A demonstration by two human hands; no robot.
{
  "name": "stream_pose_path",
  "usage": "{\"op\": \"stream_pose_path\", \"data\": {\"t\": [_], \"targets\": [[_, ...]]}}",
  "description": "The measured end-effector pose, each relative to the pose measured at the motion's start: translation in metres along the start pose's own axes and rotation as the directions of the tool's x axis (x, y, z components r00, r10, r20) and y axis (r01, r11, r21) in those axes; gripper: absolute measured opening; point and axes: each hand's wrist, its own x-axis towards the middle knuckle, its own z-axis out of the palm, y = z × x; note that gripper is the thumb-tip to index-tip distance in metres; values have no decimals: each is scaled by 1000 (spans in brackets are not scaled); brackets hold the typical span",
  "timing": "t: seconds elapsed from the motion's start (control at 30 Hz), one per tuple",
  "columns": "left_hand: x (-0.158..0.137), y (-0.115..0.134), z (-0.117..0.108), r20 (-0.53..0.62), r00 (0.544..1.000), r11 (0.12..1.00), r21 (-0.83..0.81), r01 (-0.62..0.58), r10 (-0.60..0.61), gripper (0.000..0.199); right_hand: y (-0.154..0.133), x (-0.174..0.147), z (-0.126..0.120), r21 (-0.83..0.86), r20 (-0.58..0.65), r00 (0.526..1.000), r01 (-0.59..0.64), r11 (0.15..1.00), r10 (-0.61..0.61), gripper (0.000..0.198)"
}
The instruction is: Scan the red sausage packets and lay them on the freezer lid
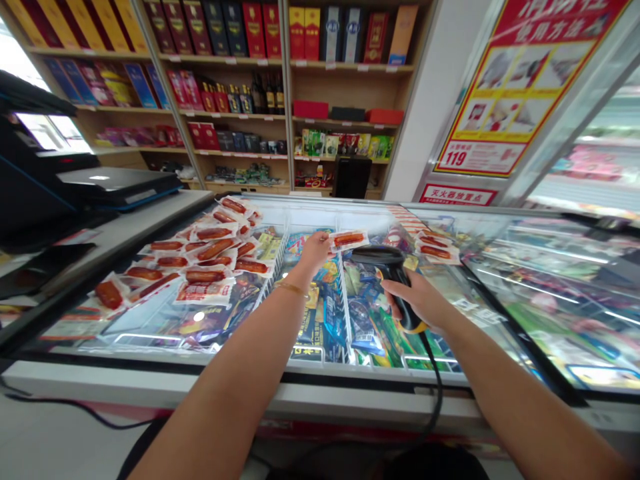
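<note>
In the head view, the left hand (315, 252) pinches one end of a plastic-wrapped sausage (349, 239) above the chest freezer (350, 401). The right hand (419, 298) curls its fingers around a black barcode scanner (396, 269), its head just beside that packet. More wrapped sausages (215, 249) lie heaped at the left.

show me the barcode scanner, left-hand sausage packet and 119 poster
Barcode scanner (384, 256): head view, black upper body
Sausage packet (349, 239): head view, middle of wrapped sausage
119 poster (523, 93): head view, yellow picture panel
</note>
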Motion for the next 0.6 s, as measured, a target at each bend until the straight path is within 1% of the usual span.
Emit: {"op": "stream_pose_path", "data": {"t": [0.17,0.27,0.37,0.43,0.5,0.53,0.6], "targets": [[0,0,-1,-20,1000,1000,13,21,-21,5,-3,-1,0,3,-15,1000,-8,1000,8,35],[-4,-1,4,-13,1000,996,82,29,-28,5,-7,-1,-2,2,-18,1000,-21,1000,21,35],[-15,-1,19,74,996,979,201,33,-49,5,-13,-7,-10,2,-66,997,-32,999,32,36],[-22,1,37,153,987,951,310,-13,-36,5,-16,-17,-21,2,-121,992,-43,999,43,37],[-29,6,61,234,972,881,457,-123,14,9,-17,-31,-38,-11,-182,982,-55,998,52,39],[-31,10,75,280,959,821,537,-192,41,11,-16,-40,-47,-17,-215,975,-59,998,54,39],[-36,18,104,377,923,671,666,-326,74,13,-13,-58,-68,-20,-291,955,-63,998,55,40]]}}
